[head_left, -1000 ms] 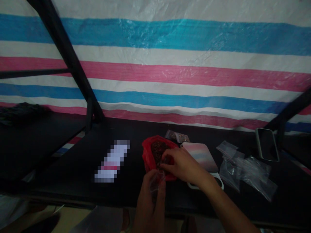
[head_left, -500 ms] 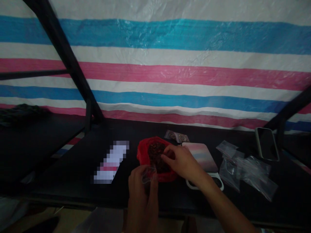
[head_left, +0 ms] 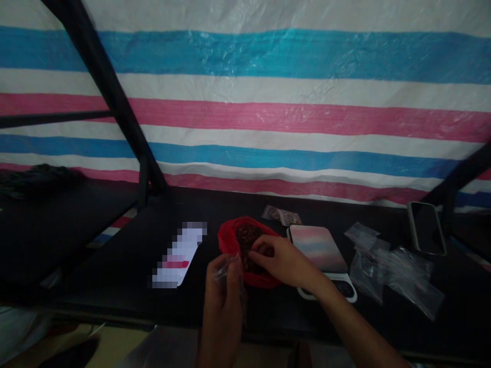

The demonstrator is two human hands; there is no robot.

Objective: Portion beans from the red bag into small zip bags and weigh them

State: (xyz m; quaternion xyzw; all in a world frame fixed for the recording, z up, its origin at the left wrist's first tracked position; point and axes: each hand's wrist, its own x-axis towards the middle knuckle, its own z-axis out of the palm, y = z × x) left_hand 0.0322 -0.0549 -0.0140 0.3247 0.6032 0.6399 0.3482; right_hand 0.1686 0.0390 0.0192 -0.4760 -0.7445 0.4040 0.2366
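A red plastic bag (head_left: 226, 236) stands with its mouth wide, filled with small dark brown dried bits (head_left: 248, 232). My right hand (head_left: 278, 258) reaches over it from the right, thumb and fingertips pinched together at the brown bits; what lies between them is too small to make out. My left hand (head_left: 222, 291), at the bag's near left edge, grips a small clear plastic bag (head_left: 224, 272) between thumb and fingers. Just right of the red bag, partly behind my right forearm, is a flat scale (head_left: 318, 248) with a shiny top and a white front.
Behind the red bag lie small filled clear packets (head_left: 282, 214). Several flat clear zip bags (head_left: 395, 271) overlap at right, near a phone (head_left: 427, 227). A pixelated white slip (head_left: 178, 255) lies at left on the black table (head_left: 115, 276). Dark slanted posts (head_left: 111, 97) stand before the striped sheet.
My left hand has turned and risen slightly, bringing the clear bag against the red bag's edge. My right fingertips have shifted left and down within the red bag. The view has shifted slightly.
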